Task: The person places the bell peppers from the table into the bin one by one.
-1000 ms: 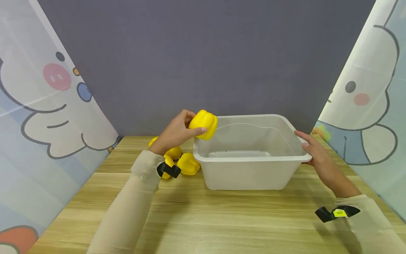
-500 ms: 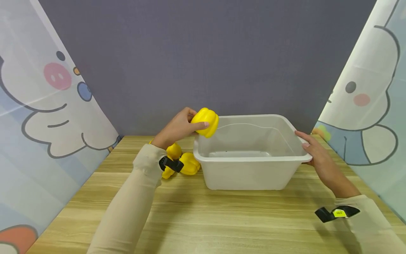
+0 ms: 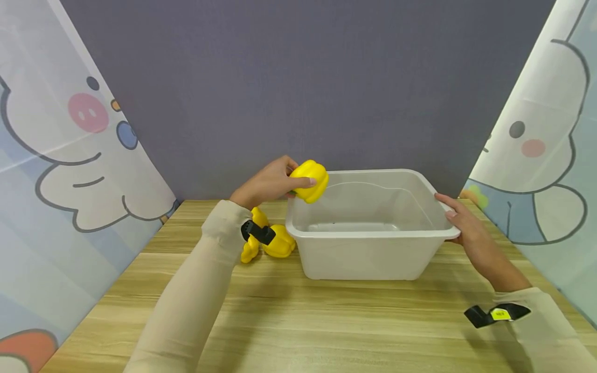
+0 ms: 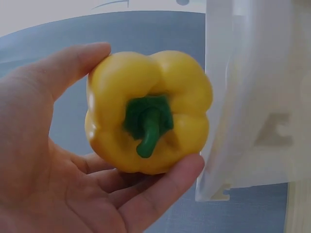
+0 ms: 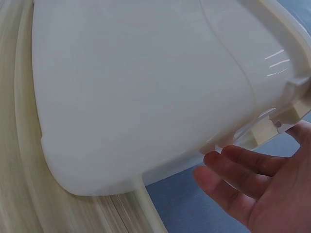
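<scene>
My left hand (image 3: 270,180) pinches a yellow bell pepper (image 3: 311,182) between thumb and fingers, over the left rim of a whitish plastic tub (image 3: 359,257). Seen from the left wrist, the bell pepper (image 4: 180,73) shows its green stem and calyx facing the camera, with the tub's wall (image 4: 262,87) just to the right. At the tub's right end my right hand (image 3: 466,223) grips the rim, thumb on top. In the right wrist view its fingers (image 5: 238,177) curl up under that rim, against the outer wall.
More yellow bell peppers (image 3: 279,241) lie on the wood-grain table (image 3: 298,321) left of the tub, partly hidden by my left wrist and its black strap. A grey panel (image 3: 308,83) stands behind, with cartoon-printed sheets (image 3: 70,145) at both sides.
My left hand has moved slightly to the right, carrying the bell pepper a little further over the tub. The right hand and tub have stayed in place.
</scene>
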Available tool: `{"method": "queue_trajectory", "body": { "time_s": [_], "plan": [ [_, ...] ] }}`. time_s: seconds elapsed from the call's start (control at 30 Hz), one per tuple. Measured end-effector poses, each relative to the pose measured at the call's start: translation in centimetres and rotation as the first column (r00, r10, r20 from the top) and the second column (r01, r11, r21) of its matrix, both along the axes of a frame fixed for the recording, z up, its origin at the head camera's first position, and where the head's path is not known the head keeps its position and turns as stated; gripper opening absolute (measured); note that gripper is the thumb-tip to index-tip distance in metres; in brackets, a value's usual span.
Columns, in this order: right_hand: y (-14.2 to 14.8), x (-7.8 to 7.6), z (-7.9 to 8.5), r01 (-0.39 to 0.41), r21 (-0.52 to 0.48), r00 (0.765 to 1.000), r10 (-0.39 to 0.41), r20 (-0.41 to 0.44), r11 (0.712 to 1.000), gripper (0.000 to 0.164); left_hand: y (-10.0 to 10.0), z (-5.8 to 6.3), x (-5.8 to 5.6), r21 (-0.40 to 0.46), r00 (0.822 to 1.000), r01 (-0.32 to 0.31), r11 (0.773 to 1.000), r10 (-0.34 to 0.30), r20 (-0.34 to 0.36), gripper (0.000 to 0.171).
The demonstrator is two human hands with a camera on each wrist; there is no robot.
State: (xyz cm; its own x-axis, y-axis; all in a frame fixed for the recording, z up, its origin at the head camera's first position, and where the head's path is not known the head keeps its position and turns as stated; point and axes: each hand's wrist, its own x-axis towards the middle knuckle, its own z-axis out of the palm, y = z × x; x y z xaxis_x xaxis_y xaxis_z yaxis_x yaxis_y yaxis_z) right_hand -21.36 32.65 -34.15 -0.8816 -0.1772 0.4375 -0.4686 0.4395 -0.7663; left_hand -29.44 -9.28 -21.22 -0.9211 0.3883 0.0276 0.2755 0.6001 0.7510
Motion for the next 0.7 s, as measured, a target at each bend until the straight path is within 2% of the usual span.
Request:
{"method": "queue_trajectory", "body": {
  "time_s": [0.23, 0.7],
  "plan": [
    [0.1, 0.0, 0.0, 0.010, 0.014, 1.000, -0.010, 0.004, 1.000, 0.050, 0.7, 0.4, -0.6, -0.009, 0.998, 0.045, 0.999, -0.044, 0.051, 0.061],
    [0.3, -0.2, -0.1, 0.017, 0.013, 1.000, -0.017, 0.008, 1.000, 0.050, 2.2, 0.8, -2.4, -0.017, 0.990, 0.113, 0.993, -0.111, 0.082, 0.058]
  ]
}}
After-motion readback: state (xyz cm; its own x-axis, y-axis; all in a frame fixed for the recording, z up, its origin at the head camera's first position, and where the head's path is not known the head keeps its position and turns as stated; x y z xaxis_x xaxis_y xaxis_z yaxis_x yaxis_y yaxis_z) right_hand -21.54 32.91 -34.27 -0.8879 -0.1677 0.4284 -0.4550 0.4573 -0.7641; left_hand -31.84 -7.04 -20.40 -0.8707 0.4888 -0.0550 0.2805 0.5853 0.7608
